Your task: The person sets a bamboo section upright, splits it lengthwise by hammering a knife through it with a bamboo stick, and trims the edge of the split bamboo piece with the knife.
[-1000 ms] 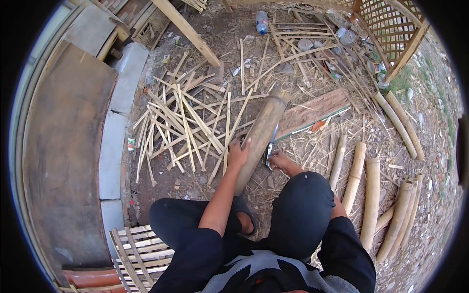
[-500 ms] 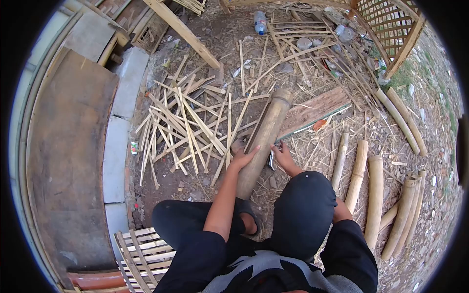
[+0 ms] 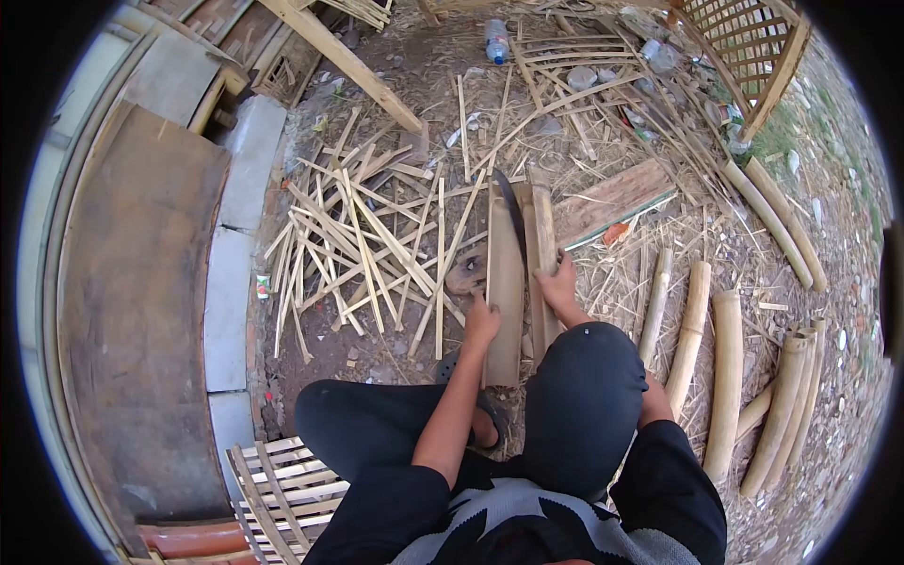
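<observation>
In front of me a thick bamboo stem is split lengthwise, its two halves parted. My left hand [image 3: 482, 320] is closed on the outer edge of the left bamboo half [image 3: 507, 311], whose hollow inside faces up. The right bamboo half [image 3: 544, 226] stands close beside it, and my right hand [image 3: 559, 287] grips its outer side with the fingers at the edge. A dark curved blade, like a machete [image 3: 511, 201], shows between the halves near their far end; its handle is hidden. A round wooden block [image 3: 465, 275] lies just left of the bamboo.
Split bamboo strips [image 3: 363, 245] are heaped ahead on the left. A plank [image 3: 617, 202] lies ahead on the right, with several bamboo poles [image 3: 725, 377] nearer me. A slatted bamboo piece [image 3: 287, 499] is by my left leg, and a wooden post [image 3: 348, 66] slants at the back.
The bamboo was turned with its rounded side up; now its halves are spread with the hollow showing. The blade has come into view between them. Both hands have shifted right.
</observation>
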`<state>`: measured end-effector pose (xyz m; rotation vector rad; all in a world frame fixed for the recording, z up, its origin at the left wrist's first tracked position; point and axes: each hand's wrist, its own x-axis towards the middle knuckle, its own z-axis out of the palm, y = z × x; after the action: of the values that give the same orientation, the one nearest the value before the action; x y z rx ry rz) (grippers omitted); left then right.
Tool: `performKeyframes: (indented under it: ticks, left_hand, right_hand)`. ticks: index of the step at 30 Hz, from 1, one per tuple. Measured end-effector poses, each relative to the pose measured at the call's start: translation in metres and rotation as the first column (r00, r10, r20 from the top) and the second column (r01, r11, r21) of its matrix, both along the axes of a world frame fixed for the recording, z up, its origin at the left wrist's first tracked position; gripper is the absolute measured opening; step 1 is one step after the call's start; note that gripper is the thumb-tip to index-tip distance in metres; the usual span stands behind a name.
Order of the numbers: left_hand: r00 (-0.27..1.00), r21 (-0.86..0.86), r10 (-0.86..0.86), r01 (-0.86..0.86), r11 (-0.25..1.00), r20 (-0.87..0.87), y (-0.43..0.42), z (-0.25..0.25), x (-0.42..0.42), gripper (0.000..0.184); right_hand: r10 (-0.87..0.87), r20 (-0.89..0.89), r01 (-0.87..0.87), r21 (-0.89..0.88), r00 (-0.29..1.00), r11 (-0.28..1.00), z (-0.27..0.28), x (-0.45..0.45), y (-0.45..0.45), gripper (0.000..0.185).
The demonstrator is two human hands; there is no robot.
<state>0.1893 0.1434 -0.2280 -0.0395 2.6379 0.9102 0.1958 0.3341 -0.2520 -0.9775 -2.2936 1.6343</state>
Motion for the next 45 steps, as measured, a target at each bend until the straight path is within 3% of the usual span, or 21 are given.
performKeyframes:
  ticks: [1, 5, 8, 11, 14, 17, 20, 23, 27, 30, 31, 34, 37, 38, 39, 40, 42, 45]
  left_hand:
    - [0.999, 0.005, -0.007, 0.007, 1.0, -0.038, -0.004, -0.012, 0.002, 0.052]
    - [0.996, 0.026, -0.012, 0.015, 1.0, -0.091, -0.009, -0.025, 0.006, 0.051]
    - [0.996, 0.042, 0.01, -0.006, 0.999, -0.09, -0.011, -0.033, 0.005, 0.048]
    - [0.999, 0.051, -0.009, 0.012, 0.999, -0.045, -0.013, -0.041, 0.004, 0.047]
    - [0.997, 0.057, -0.021, 0.025, 0.998, -0.07, -0.022, -0.083, 0.002, 0.047]
    - [0.999, 0.024, 0.015, -0.014, 1.0, -0.033, -0.021, -0.088, 0.006, 0.045]
    - [1.0, -0.061, 0.025, -0.024, 0.998, 0.009, -0.017, -0.07, 0.004, 0.043]
    - [1.0, -0.082, 0.006, -0.008, 0.997, -0.02, -0.02, -0.061, -0.001, 0.042]
    - [0.998, -0.082, -0.051, 0.047, 0.996, -0.045, -0.032, -0.038, -0.019, 0.039]
    - [0.998, 0.095, -0.064, 0.064, 0.993, 0.001, -0.043, -0.016, -0.037, 0.037]
    - [0.992, 0.1, -0.098, 0.09, 0.991, 0.084, -0.052, -0.02, -0.047, 0.041]
    - [0.989, 0.141, -0.088, 0.072, 0.987, 0.115, -0.067, -0.017, -0.062, 0.041]
    - [0.983, -0.02, -0.084, 0.089, 0.996, 0.164, -0.074, 0.012, -0.075, 0.043]
    - [0.98, -0.055, -0.095, 0.106, 0.993, 0.174, -0.079, 0.019, -0.081, 0.044]
    - [0.97, 0.038, -0.146, 0.142, 0.989, 0.196, -0.1, -0.008, -0.092, 0.045]
    - [0.977, 0.01, -0.131, 0.131, 0.991, 0.169, -0.102, -0.006, -0.094, 0.045]
    - [0.988, -0.047, -0.104, 0.11, 0.993, 0.116, -0.106, -0.005, -0.096, 0.044]
    - [0.989, 0.086, -0.089, 0.079, 0.993, 0.114, -0.151, -0.038, -0.127, 0.044]
  right_hand:
    - [-0.003, -0.088, 0.008, 0.056, 0.996, 0.998, -0.013, 0.002, 0.006, 0.073]
    - [-0.035, -0.11, 0.036, 0.005, 0.993, 0.999, -0.03, 0.022, 0.032, 0.054]
    - [-0.006, -0.135, 0.004, -0.013, 0.991, 1.0, -0.041, 0.026, 0.043, 0.053]
    - [0.069, -0.141, -0.053, 0.112, 0.988, 0.992, -0.026, 0.025, 0.046, 0.048]
    - [0.093, -0.086, -0.081, 0.134, 0.992, 0.988, -0.02, 0.024, 0.045, 0.047]
    - [0.148, 0.127, -0.165, 0.14, 0.981, 0.976, -0.037, 0.022, 0.047, 0.051]
    - [0.304, 0.227, -0.312, 0.0, 0.925, 0.95, -0.037, 0.018, 0.06, 0.055]
    - [0.34, 0.247, -0.358, 0.032, 0.907, 0.933, -0.033, 0.018, 0.066, 0.055]
    - [0.434, 0.179, -0.416, -0.131, 0.883, 0.9, -0.061, 0.014, 0.082, 0.057]
    - [0.44, 0.16, -0.399, -0.237, 0.883, 0.886, -0.052, 0.015, 0.087, 0.059]
    - [0.432, 0.188, -0.398, -0.195, 0.882, 0.896, -0.048, 0.015, 0.088, 0.052]
    - [0.473, 0.227, -0.412, -0.267, 0.852, 0.871, -0.025, 0.014, 0.103, 0.057]
    - [0.466, 0.133, -0.433, -0.216, 0.875, 0.875, -0.024, 0.013, 0.131, 0.058]
    - [0.474, 0.153, -0.459, -0.122, 0.867, 0.88, -0.027, 0.012, 0.142, 0.058]
    - [0.483, 0.175, -0.486, -0.027, 0.858, 0.874, -0.034, 0.009, 0.152, 0.058]
    - [0.49, 0.195, -0.509, 0.066, 0.85, 0.858, -0.036, 0.006, 0.16, 0.059]
    - [0.494, 0.225, -0.522, 0.087, 0.84, 0.848, -0.042, 0.0, 0.18, 0.057]
    - [0.498, 0.15, -0.519, 0.186, 0.854, 0.834, -0.048, 0.003, 0.203, 0.056]
